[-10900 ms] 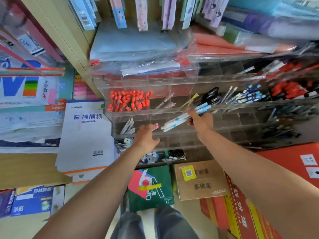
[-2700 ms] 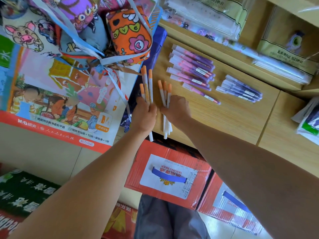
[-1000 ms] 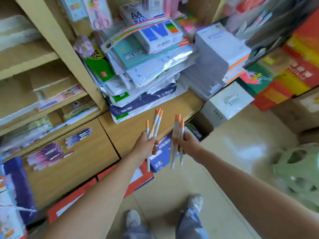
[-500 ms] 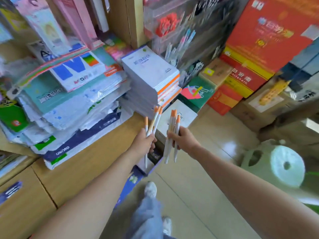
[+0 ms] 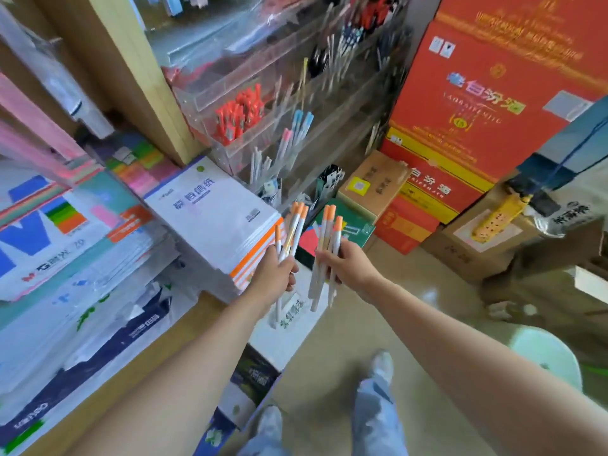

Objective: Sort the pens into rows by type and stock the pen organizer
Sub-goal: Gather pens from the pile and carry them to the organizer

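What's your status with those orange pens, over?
Left hand grips orange-capped pens. Right hand grips a second bunch. Pen organizer ahead, path looks open.

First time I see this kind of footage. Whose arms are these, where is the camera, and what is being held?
No machine here: a person wears one camera on the head, looking down along both arms. The left hand grips a few orange-capped pens; the right hand grips a second bunch. Ahead stands the clear pen organizer, with red pens in one compartment. White paper packs lie stacked on the wooden shelf at left.
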### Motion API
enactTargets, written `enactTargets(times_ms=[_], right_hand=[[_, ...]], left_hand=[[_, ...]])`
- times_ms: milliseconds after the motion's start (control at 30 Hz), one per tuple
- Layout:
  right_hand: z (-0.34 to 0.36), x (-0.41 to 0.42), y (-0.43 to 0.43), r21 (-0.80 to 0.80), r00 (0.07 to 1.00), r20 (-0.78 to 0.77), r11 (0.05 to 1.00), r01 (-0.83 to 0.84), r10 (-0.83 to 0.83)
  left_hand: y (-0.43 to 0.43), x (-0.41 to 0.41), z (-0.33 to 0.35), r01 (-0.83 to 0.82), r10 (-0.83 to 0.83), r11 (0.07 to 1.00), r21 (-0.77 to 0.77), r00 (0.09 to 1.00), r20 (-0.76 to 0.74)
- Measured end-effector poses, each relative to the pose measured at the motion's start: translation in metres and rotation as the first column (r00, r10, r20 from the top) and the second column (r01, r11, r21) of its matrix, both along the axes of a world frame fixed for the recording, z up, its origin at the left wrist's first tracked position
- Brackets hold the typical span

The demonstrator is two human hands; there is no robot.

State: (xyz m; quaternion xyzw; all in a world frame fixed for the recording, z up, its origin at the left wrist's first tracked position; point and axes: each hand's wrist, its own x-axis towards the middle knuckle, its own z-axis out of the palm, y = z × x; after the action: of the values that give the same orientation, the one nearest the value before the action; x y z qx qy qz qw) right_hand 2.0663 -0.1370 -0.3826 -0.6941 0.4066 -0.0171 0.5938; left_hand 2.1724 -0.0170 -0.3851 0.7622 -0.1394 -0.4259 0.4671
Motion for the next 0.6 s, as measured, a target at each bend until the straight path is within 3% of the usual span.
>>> enactTargets(times_ms=[400,600], right_hand=[[-0.013,0.056,-0.228,-0.102,0.971,-0.027,0.966,-0.239,0.237],[-0.021,0.109,-0.28,-0.007,0.989,0.031,0.99,-0.144,0.144]], left_hand=[[-0.203,0.027,-0.019,-0.331,0.331,0.943,-0.035,0.944,0.005],[-0.247,0.061,-0.014,-0.381,0.383,0.923,-0.054,0.923,0.038]])
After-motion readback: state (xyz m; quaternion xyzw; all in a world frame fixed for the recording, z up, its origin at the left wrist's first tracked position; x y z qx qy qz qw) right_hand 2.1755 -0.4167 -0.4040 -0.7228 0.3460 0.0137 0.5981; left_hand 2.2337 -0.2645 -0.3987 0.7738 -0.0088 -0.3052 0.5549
